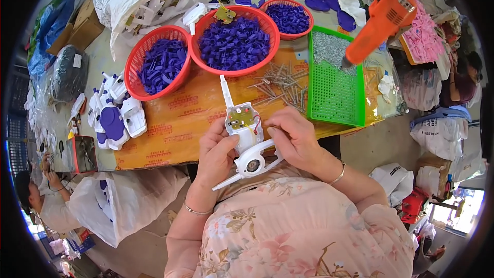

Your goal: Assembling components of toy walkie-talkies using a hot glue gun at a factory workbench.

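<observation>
My left hand (216, 152) is closed around the side of a white plastic toy housing (242, 141) over the table's near edge. A green-yellow circuit board (241, 118) with thin red wires sits in the housing's open upper part. From its top a long white arm points away from me. At its lower end is a round white part with a dark speaker-like disc (253, 165) and slim white arms. My right hand (293, 136) is at the housing's right side, its thumb and fingertips pinched together near the wires. What they hold, if anything, is too small to make out.
Red baskets of purple plastic parts (234, 44) stand beyond my hands. A green tray (337, 95) holds small screws, with loose metal pins (283, 85) beside it. An orange electric screwdriver (381, 23) hangs over the tray. White-and-purple assemblies (116, 116) are piled left. Other people work at both sides.
</observation>
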`<state>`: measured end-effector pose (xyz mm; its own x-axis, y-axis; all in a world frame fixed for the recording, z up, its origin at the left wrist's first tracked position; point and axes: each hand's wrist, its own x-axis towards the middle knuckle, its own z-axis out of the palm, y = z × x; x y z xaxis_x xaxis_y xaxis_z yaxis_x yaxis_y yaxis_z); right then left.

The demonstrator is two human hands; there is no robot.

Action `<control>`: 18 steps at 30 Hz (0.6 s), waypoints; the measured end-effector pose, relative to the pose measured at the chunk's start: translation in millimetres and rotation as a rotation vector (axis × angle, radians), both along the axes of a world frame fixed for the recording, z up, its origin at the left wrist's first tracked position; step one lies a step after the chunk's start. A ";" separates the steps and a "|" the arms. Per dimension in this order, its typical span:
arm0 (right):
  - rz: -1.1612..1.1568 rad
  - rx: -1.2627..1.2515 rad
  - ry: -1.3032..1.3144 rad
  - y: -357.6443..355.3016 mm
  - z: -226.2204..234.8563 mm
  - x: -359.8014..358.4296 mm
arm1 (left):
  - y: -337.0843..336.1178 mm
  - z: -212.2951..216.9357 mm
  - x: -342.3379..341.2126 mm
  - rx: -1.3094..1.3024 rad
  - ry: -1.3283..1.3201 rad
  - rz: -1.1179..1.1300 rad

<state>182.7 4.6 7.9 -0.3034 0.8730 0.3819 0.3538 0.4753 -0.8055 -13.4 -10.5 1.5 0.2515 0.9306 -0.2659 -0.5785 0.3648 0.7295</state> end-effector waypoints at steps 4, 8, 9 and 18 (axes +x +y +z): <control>0.019 -0.005 0.070 3.8 1.3 -11.0 | -1.9 2.7 4.7 0.022 0.088 0.009; 0.038 0.111 -0.012 8.1 0.7 -17.8 | -0.5 4.0 5.9 0.010 0.125 -0.025; 0.054 0.161 -0.094 7.6 4.3 -18.5 | 0.1 4.3 5.9 0.010 0.124 -0.026; 0.169 0.030 0.075 2.2 4.3 -19.1 | 5.1 12.1 11.5 -0.039 0.155 0.109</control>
